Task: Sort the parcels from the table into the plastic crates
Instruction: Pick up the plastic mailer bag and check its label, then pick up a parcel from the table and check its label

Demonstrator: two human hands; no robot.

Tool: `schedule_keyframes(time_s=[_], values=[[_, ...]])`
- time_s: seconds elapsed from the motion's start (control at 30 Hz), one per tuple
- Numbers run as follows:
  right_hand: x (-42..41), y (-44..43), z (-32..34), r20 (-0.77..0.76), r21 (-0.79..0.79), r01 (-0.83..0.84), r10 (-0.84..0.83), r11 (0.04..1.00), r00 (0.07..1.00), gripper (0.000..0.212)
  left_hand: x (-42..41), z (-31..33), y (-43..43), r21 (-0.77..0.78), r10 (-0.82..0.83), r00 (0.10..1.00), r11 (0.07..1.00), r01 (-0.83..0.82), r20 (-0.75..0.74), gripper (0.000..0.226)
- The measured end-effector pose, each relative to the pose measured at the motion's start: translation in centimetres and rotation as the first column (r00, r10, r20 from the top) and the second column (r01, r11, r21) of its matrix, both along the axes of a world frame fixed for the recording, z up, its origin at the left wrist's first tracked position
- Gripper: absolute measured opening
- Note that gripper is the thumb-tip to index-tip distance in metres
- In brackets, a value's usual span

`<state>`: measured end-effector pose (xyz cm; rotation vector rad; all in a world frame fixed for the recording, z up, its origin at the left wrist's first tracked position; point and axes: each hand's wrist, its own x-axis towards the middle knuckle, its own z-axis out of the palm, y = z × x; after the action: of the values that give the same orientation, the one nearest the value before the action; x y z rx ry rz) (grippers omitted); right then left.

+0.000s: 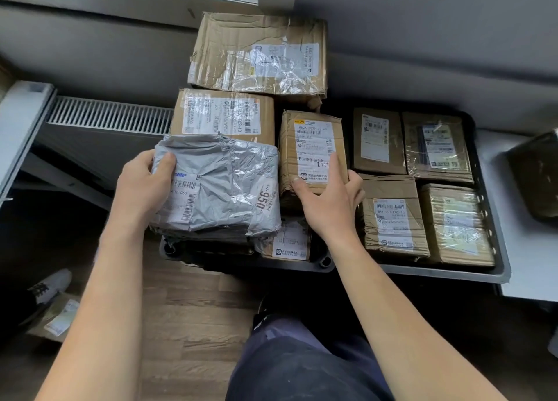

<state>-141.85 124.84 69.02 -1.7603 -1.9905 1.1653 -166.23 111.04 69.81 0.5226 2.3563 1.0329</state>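
The head camera looks steeply down, close above the crates (453, 273).

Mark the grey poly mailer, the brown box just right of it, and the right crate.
grey poly mailer (223, 186): head view, middle of its crinkled top face.
brown box (312, 142): head view, on its white label.
right crate (447, 273): head view, bare front rim.

Your bare arms reach forward: your left grip (142, 189) holds the grey parcel (223, 186), thumb on top; your right grip (329, 201) clasps the brown box (311, 147).
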Motion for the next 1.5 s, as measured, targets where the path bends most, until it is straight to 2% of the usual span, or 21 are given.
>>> schedule_keyframes(time_s=[0.07,0.17,0.27,0.37,0.5,0.6,0.73,0.83,0.93,1.23,1.4,1.5], values=[[0.2,0.1,0.0,-0.023,-0.016,-0.012,0.012,1.000,1.000,0.088,0.2,0.4,0.1,-0.031,-0.030,0.999,0.999,0.028,-0.039,0.031],[1.0,0.2,-0.1,-0.093,-0.034,-0.021,0.018,0.999,0.996,0.082,0.9,1.2,0.7,-0.055,-0.055,0.978,0.997,0.045,-0.201,0.033],[2.1,0.1,-0.5,-0.135,-0.013,-0.021,0.019,1.000,0.991,0.077,3.1,3.1,1.7,0.031,-0.036,0.946,0.998,0.049,-0.323,0.052],[3.3,0.3,-0.7,-0.152,-0.030,-0.002,-0.003,1.000,0.988,0.077,7.0,5.0,3.9,0.140,-0.120,0.922,0.973,0.182,-0.368,0.048],[5.6,1.2,0.0,-0.216,-0.066,0.051,-0.064,0.997,0.974,0.078,14.1,5.8,7.5,0.264,-0.296,0.889,0.879,0.396,-0.349,0.044],[8.0,2.1,0.2,-0.251,-0.075,0.093,-0.109,0.993,0.962,0.077,19.3,5.2,9.4,0.279,-0.423,0.853,0.817,0.505,-0.307,0.042],[14.3,4.7,-0.1,-0.264,-0.098,0.166,-0.187,0.981,0.946,0.064,27.1,3.3,12.0,0.166,-0.623,0.757,0.740,0.652,-0.195,0.043],[20.4,6.1,-0.2,-0.283,-0.111,0.233,-0.256,0.966,0.924,0.061,32.6,1.4,13.5,0.075,-0.712,0.691,0.688,0.722,-0.125,0.045],[27.8,7.3,-0.4,-0.318,-0.085,0.301,-0.312,0.950,0.895,0.055,38.9,0.5,15.8,0.033,-0.745,0.666,0.665,0.746,-0.040,0.045],[51.0,10.2,-0.2,-0.327,-0.092,0.501,-0.502,0.860,0.801,0.051,60.5,-1.0,23.3,0.116,-0.782,0.620,0.623,0.774,0.064,0.049],[59.2,12.1,-0.9,-0.316,-0.106,0.556,-0.558,0.825,0.768,0.050,68.8,-1.9,26.0,0.114,-0.835,0.543,0.550,0.827,0.088,0.051],[62.6,14.0,-1.5,-0.302,-0.117,0.572,-0.577,0.812,0.759,0.050,72.0,-2.5,28.6,0.129,-0.835,0.538,0.550,0.825,0.116,0.049]])
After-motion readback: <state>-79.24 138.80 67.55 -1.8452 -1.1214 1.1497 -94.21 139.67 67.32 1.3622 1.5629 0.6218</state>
